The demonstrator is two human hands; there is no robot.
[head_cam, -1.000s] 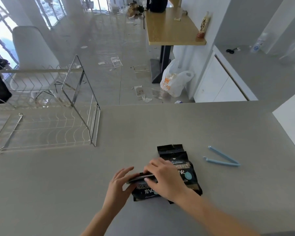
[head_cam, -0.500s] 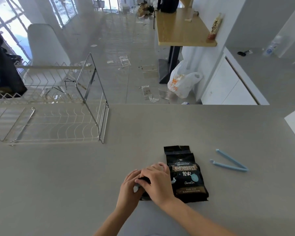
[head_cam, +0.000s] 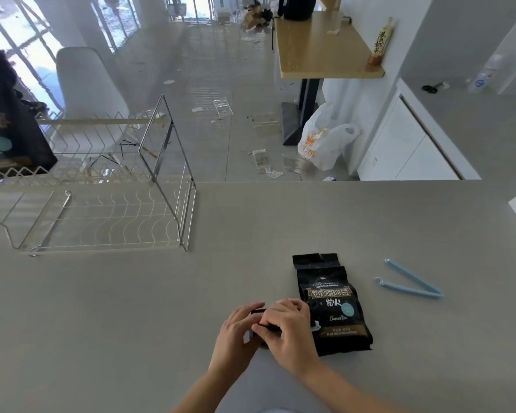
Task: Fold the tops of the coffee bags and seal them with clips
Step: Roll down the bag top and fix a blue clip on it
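Black foil coffee bag (head_cam: 332,305) is lying flat on grey counter (head_cam: 131,323), now uncovered | left hand (head_cam: 236,330) and right hand (head_cam: 286,335) are both pinching dark folded piece (head_cam: 258,310) just beside it | pale-blue plastic clip (head_cam: 408,288) is lying open, unused: sealing probably pending.

Bare counter (head_cam: 116,323) spans the near left; wire rack (head_cam: 108,222) occupies the far left. Left hand (head_cam: 236,330) and right hand (head_cam: 288,335) grip a folded bag (head_cam: 258,311) near centre. Coffee bag (head_cam: 334,296) lies just beside them on the right; open clip (head_cam: 411,283) lies farther right, apart.
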